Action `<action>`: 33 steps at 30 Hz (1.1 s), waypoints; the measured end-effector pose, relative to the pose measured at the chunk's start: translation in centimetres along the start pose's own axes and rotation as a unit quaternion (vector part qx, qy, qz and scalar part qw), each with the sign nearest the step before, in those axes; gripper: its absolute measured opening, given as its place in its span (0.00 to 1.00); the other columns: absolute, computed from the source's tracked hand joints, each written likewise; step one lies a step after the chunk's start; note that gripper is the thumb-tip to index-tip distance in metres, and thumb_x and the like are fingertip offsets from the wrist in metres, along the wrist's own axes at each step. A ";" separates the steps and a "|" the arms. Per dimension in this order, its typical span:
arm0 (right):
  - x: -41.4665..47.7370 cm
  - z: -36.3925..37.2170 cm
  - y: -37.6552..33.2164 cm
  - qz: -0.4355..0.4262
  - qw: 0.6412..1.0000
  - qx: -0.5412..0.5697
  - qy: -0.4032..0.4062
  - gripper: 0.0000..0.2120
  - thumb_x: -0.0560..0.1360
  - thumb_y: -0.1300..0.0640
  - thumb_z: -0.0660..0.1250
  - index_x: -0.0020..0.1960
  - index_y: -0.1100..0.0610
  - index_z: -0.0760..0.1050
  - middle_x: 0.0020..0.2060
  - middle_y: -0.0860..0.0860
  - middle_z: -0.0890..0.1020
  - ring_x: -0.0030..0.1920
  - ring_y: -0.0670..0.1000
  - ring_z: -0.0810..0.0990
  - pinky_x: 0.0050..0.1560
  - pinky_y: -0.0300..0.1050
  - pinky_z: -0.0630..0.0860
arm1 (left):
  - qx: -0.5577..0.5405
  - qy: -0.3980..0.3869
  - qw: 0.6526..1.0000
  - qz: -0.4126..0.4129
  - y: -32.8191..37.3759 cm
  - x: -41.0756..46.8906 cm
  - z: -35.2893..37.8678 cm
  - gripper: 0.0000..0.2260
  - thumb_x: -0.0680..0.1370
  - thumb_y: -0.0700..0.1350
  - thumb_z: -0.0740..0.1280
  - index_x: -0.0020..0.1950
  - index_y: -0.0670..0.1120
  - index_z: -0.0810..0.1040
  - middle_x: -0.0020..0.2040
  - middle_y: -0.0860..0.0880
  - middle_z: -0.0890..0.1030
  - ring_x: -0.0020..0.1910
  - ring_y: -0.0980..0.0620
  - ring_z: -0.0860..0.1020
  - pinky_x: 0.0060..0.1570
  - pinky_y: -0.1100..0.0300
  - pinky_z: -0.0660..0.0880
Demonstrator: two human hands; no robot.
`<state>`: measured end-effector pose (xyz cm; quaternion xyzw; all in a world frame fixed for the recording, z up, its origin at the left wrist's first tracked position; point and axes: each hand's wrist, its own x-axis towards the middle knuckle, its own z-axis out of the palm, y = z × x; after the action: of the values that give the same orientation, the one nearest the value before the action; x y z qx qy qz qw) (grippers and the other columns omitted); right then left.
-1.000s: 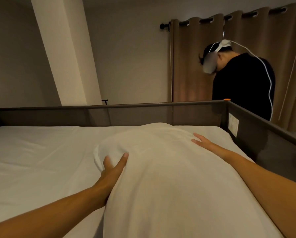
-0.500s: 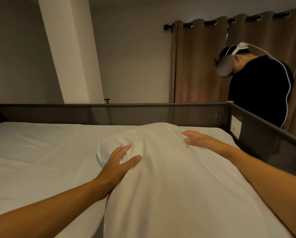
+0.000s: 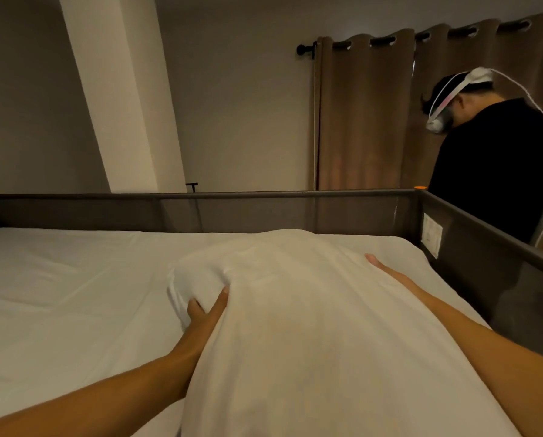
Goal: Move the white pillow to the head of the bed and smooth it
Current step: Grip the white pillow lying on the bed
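Open white bed sheet (image 3: 74,294) lies left of the pillow (image 3: 311,310) — a dark rail (image 3: 201,197) blocks the far end, another (image 3: 491,234) the right side.

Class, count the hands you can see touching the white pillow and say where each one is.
2. The left hand grips the white pillow's left edge; the right hand lies along its right side, partly hidden by the fabric.

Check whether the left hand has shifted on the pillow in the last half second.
Yes. The left hand has slid off the top of the white pillow back to its left edge, away from the bed rail, fingers tucked under.
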<state>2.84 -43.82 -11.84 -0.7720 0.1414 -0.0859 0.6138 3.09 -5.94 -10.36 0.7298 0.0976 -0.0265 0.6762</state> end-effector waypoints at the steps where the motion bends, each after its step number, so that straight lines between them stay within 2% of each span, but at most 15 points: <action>1: 0.4 0.4 -0.8 -0.027 0.999 -0.021 -0.014 0.33 0.55 0.19 0.60 0.56 0.31 0.66 0.57 0.34 0.70 0.52 0.33 0.70 0.54 0.33 0.63 | 0.010 0.006 1.000 0.018 0.5 0.0 0.0 0.46 0.67 0.68 0.62 0.77 0.56 0.42 0.76 0.43 0.60 0.67 0.38 0.67 0.55 0.48 0.68; 2: 0.4 1.3 -2.0 -0.048 0.998 -0.040 -0.030 0.33 0.59 0.20 0.57 0.60 0.30 0.64 0.62 0.34 0.68 0.56 0.33 0.69 0.57 0.32 0.62 | 0.030 -0.001 0.999 0.034 0.9 -0.1 -0.3 0.46 0.67 0.69 0.62 0.76 0.57 0.42 0.75 0.43 0.61 0.65 0.39 0.69 0.54 0.49 0.70; 3: 0.6 1.9 -3.2 -0.057 0.996 -0.058 -0.039 0.32 0.66 0.24 0.54 0.68 0.33 0.59 0.69 0.38 0.64 0.64 0.39 0.67 0.62 0.37 0.60 | 0.053 -0.012 0.997 0.052 1.4 -0.3 -0.6 0.47 0.65 0.72 0.62 0.75 0.60 0.41 0.75 0.44 0.60 0.64 0.40 0.70 0.55 0.46 0.71; 4: 0.7 2.5 -4.3 -0.067 0.994 -0.078 -0.038 0.32 0.73 0.31 0.51 0.74 0.39 0.52 0.75 0.45 0.59 0.71 0.47 0.62 0.68 0.45 0.58 | 0.073 -0.022 0.994 0.073 2.1 -0.5 -1.0 0.48 0.63 0.75 0.62 0.75 0.62 0.41 0.77 0.46 0.58 0.67 0.40 0.69 0.59 0.42 0.71; 6: 0.8 3.3 -6.2 -0.109 0.989 -0.090 -0.050 0.29 0.79 0.43 0.50 0.77 0.48 0.47 0.77 0.51 0.52 0.75 0.55 0.54 0.70 0.55 0.55 | 0.090 -0.039 0.987 0.126 3.9 -1.0 -1.5 0.48 0.60 0.77 0.60 0.73 0.66 0.42 0.79 0.50 0.52 0.73 0.39 0.61 0.64 0.35 0.65; 8: -0.2 3.7 -8.2 -0.161 0.981 -0.083 -0.073 0.28 0.79 0.49 0.56 0.76 0.48 0.51 0.76 0.51 0.55 0.75 0.56 0.56 0.69 0.55 0.58 | 0.084 -0.059 0.977 0.188 6.4 -1.5 -2.1 0.43 0.64 0.74 0.62 0.73 0.68 0.45 0.79 0.53 0.53 0.74 0.41 0.59 0.66 0.39 0.64; 10: -2.3 3.9 -10.1 -0.185 0.973 -0.075 -0.113 0.28 0.74 0.47 0.65 0.72 0.41 0.58 0.74 0.46 0.59 0.73 0.54 0.60 0.68 0.52 0.62 | 0.108 -0.081 0.961 0.241 8.4 -1.6 -3.1 0.37 0.68 0.70 0.63 0.73 0.69 0.49 0.78 0.54 0.55 0.73 0.44 0.62 0.61 0.47 0.66; 13: -4.9 4.5 -11.6 -0.206 0.958 -0.086 -0.181 0.27 0.68 0.43 0.67 0.66 0.37 0.68 0.73 0.38 0.59 0.70 0.45 0.60 0.68 0.51 0.60 | 0.174 -0.102 0.940 0.277 9.1 -1.6 -5.3 0.32 0.66 0.70 0.64 0.67 0.74 0.54 0.78 0.59 0.53 0.73 0.47 0.61 0.64 0.47 0.64; 15: -6.0 5.5 -11.4 -0.213 0.948 -0.115 -0.207 0.26 0.68 0.43 0.68 0.65 0.37 0.70 0.72 0.36 0.60 0.69 0.42 0.60 0.66 0.46 0.59 | 0.203 -0.128 0.930 0.279 8.2 -1.8 -6.3 0.32 0.64 0.70 0.66 0.64 0.78 0.54 0.76 0.66 0.51 0.73 0.50 0.60 0.67 0.48 0.62; 18: -6.0 7.1 -10.1 -0.218 0.942 -0.149 -0.208 0.25 0.70 0.42 0.69 0.66 0.39 0.68 0.73 0.40 0.59 0.70 0.44 0.58 0.66 0.44 0.58 | 0.258 -0.138 0.905 0.310 7.3 -2.3 -6.5 0.32 0.66 0.69 0.65 0.64 0.79 0.50 0.71 0.71 0.49 0.74 0.52 0.59 0.69 0.48 0.61; 21: -5.6 7.3 -9.2 -0.223 0.943 -0.152 -0.195 0.28 0.70 0.41 0.67 0.69 0.40 0.64 0.73 0.41 0.58 0.72 0.47 0.59 0.65 0.43 0.59 | 0.271 -0.135 0.900 0.314 7.6 -2.7 -6.2 0.32 0.66 0.70 0.62 0.64 0.78 0.48 0.72 0.70 0.49 0.74 0.51 0.59 0.68 0.48 0.62; 24: -5.3 7.4 -8.2 -0.213 0.942 -0.173 -0.195 0.32 0.68 0.38 0.65 0.70 0.39 0.61 0.74 0.42 0.57 0.71 0.46 0.58 0.66 0.43 0.59 | 0.303 -0.172 0.901 0.259 7.0 -2.2 -6.2 0.33 0.65 0.73 0.60 0.68 0.75 0.53 0.77 0.63 0.51 0.74 0.48 0.60 0.67 0.46 0.65; 28: -4.8 8.2 -6.5 -0.208 0.934 -0.196 -0.213 0.28 0.70 0.40 0.64 0.69 0.39 0.61 0.76 0.44 0.54 0.74 0.49 0.54 0.68 0.44 0.57 | 0.324 -0.211 0.903 0.186 4.7 -1.5 -6.3 0.39 0.63 0.73 0.63 0.72 0.68 0.56 0.77 0.57 0.56 0.71 0.48 0.64 0.66 0.47 0.65; 31: -4.5 8.7 -6.4 -0.214 0.930 -0.210 -0.215 0.27 0.69 0.39 0.63 0.67 0.38 0.61 0.76 0.45 0.53 0.75 0.50 0.53 0.68 0.44 0.56 | 0.308 -0.202 0.914 0.173 3.7 -1.2 -6.4 0.40 0.60 0.73 0.65 0.70 0.68 0.58 0.75 0.56 0.61 0.69 0.49 0.67 0.66 0.47 0.67; 33: -4.6 8.8 -6.6 -0.214 0.929 -0.210 -0.218 0.28 0.69 0.36 0.64 0.67 0.37 0.62 0.75 0.44 0.54 0.74 0.49 0.54 0.67 0.43 0.57 | 0.296 -0.197 0.918 0.176 3.7 -1.1 -6.4 0.39 0.59 0.74 0.65 0.68 0.69 0.60 0.75 0.57 0.60 0.69 0.49 0.66 0.66 0.47 0.67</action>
<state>1.96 -32.86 -7.26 -0.8947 -0.1501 -0.0134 0.4206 2.08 0.04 -5.96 0.8818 -0.1803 -0.0779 0.4288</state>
